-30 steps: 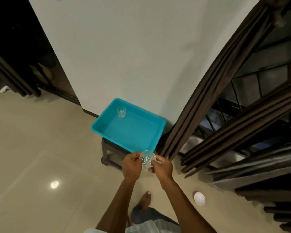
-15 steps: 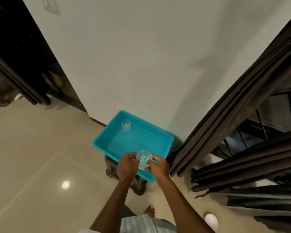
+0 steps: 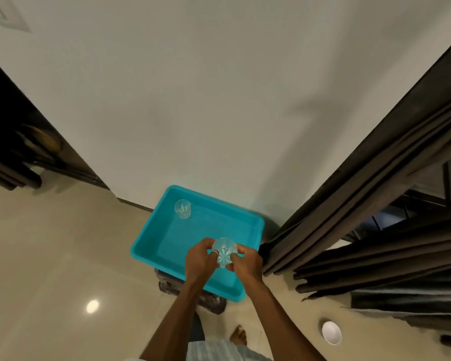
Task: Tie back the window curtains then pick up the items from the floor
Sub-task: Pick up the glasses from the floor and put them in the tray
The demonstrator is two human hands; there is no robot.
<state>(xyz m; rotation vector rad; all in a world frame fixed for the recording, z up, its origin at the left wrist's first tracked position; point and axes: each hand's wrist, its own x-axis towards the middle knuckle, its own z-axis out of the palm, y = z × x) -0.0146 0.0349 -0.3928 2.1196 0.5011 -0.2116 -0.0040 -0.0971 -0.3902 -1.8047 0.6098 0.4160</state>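
Cut glass (image 3: 224, 252) now over the near-right corner of the tray (image 3: 151, 257), left hand (image 3: 199, 261) and right hand (image 3: 246, 263) both curled round it. A second ago it was short of the near edge. Second glass (image 3: 182, 209) stands in the far-left corner. Set-down looks imminent; white bowl (image 3: 331, 332) left on floor (image 3: 50, 256).

We see dim, warm light, lamp glare on the floor (image 3: 50, 256), soft shadows on the wall (image 3: 219, 100), and bent edges.
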